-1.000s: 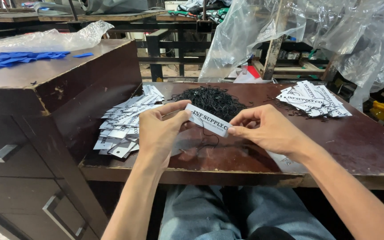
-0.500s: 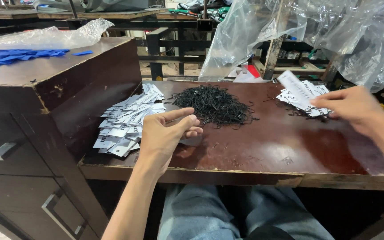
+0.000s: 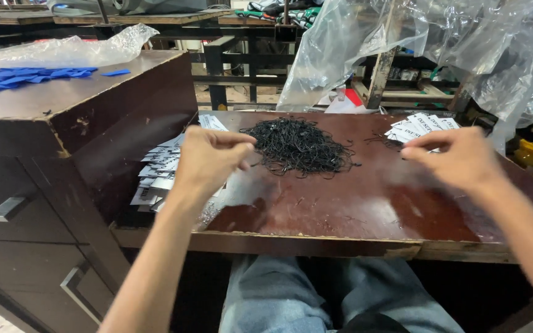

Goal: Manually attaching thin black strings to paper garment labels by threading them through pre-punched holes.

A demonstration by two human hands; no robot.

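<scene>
Right hand [image 3: 461, 159] withdrawn from white tag stack [image 3: 421, 126], fingers loosely together, empty. Left hand [image 3: 208, 159] nearer black string pile [image 3: 297, 145], just right of pinched fingertips; grip contents unclear. Pile mid-tabletop [image 3: 340, 209].

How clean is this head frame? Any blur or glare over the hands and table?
Head view: right hand is smeared by motion blur, fingertips soft; left hand is slightly sharper. Glare sheens the brown table between the hands. The black string pile and the tags stay readable as shapes; the plastic sheet reflects light.
</scene>
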